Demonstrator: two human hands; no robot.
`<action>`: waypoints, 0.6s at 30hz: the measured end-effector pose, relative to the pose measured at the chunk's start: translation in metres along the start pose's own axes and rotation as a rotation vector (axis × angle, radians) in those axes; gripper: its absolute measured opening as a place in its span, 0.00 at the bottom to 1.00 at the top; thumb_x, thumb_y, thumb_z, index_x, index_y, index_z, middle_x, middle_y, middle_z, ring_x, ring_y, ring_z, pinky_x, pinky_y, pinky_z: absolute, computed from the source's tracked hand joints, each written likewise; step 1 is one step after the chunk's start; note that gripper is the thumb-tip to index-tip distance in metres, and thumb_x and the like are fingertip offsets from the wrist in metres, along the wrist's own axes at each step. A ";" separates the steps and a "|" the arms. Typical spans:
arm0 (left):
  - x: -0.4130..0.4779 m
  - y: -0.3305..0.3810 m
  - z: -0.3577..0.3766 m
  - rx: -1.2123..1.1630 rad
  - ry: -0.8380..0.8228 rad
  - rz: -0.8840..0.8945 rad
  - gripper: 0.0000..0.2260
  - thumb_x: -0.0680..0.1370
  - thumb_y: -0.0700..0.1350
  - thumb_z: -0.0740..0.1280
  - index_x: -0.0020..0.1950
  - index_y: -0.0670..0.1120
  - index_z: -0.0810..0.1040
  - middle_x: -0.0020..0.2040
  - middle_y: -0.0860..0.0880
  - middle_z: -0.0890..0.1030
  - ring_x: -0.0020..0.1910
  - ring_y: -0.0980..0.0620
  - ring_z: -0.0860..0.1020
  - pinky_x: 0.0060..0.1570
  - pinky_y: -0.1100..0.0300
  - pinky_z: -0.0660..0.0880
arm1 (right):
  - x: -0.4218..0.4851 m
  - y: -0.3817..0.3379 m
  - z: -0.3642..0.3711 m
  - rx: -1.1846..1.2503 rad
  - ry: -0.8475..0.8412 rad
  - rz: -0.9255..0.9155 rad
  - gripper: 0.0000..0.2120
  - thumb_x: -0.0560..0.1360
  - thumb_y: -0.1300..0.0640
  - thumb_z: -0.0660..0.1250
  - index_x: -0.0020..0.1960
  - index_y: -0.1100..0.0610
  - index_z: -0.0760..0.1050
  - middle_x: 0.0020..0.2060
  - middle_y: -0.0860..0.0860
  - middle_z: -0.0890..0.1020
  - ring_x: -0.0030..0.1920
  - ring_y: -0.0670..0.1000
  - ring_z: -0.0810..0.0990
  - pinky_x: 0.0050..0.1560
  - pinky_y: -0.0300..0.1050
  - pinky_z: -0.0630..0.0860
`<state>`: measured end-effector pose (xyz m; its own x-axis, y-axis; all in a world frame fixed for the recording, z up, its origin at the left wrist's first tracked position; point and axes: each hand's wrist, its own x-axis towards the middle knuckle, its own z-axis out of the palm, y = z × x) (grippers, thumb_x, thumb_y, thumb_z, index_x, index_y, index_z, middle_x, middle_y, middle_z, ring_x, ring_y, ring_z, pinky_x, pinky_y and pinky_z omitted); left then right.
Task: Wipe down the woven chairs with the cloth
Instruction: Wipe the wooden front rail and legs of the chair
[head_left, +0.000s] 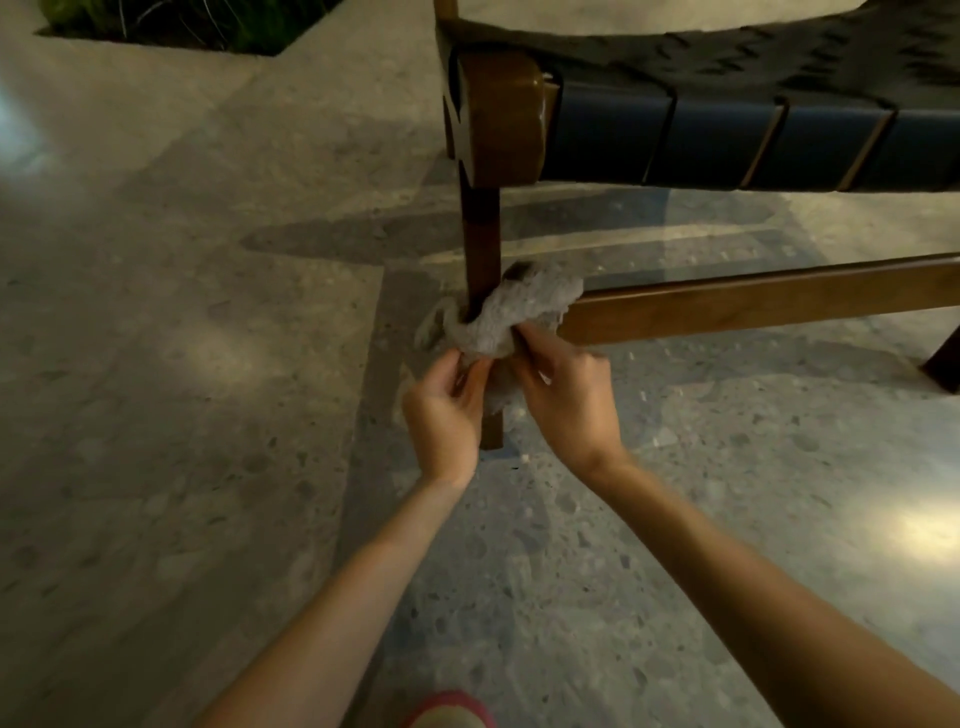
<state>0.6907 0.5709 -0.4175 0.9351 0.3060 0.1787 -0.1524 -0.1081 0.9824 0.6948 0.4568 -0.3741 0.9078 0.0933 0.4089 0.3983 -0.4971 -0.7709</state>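
Grey cloth (524, 306): bunched and looped round the chair leg (482, 234), right at the joint where the stretcher (753, 304) meets it. Sits just above frame centre, at 12 o'clock from both hands.
Left hand (444, 410): at 7 o'clock of the cloth, fingers curled, pinching the cloth's near tail.
Right hand (569, 400): at 5 o'clock of the cloth, fingers curled round the other end, pressed against the bundle.
Why two hands: my read is that one end per hand lets the cloth wrap the leg, so all faces get rubbed at once, incl. the far side hidden from here.
Why at the joint: the corner between leg and stretcher likely traps dust; the cloth covers both parts there.
Woven chair (779, 57): at 1–3 o'clock of frame, only one front corner in view. Dark woven seat on top, dark straps (727, 140) wound round the front rail with pale gaps between.
Wood: brown, glossy, rounded corner block above the leg. No obvious grime, but the frame is blurred.
Cloth look: pale grey, fuzzy, limp. One dark patch at its top edge, dirt or shadow, can't tell.
Floor (156, 364): speckled terrazzo; the leg's foot rests on it at 6 o'clock of the cloth.
Progress: judgement only, the low frame is the step in hand. Whether the seat is wiped can't be told.
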 end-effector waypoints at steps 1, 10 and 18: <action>-0.004 0.001 0.001 0.053 0.029 0.055 0.12 0.77 0.37 0.67 0.59 0.47 0.78 0.54 0.51 0.82 0.55 0.56 0.80 0.58 0.58 0.76 | 0.000 0.000 -0.005 -0.021 -0.008 -0.038 0.07 0.77 0.67 0.64 0.53 0.62 0.78 0.41 0.51 0.82 0.41 0.44 0.80 0.40 0.38 0.75; 0.013 0.013 0.005 0.889 0.068 0.639 0.19 0.76 0.39 0.69 0.67 0.40 0.74 0.66 0.42 0.65 0.62 0.44 0.67 0.61 0.48 0.72 | 0.033 0.010 -0.024 -0.507 -0.360 -0.105 0.23 0.81 0.57 0.58 0.74 0.62 0.60 0.72 0.58 0.65 0.74 0.57 0.60 0.75 0.54 0.53; 0.020 0.019 0.022 1.491 0.036 0.999 0.25 0.72 0.57 0.71 0.67 0.51 0.75 0.67 0.55 0.74 0.64 0.55 0.74 0.62 0.59 0.69 | 0.042 0.023 -0.074 -0.982 -0.286 -0.069 0.23 0.77 0.57 0.65 0.68 0.65 0.67 0.61 0.64 0.73 0.58 0.64 0.71 0.57 0.58 0.71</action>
<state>0.7134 0.5537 -0.3967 0.6694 -0.3872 0.6340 -0.1912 -0.9145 -0.3567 0.7325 0.3855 -0.3383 0.9354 0.2870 0.2065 0.2844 -0.9578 0.0426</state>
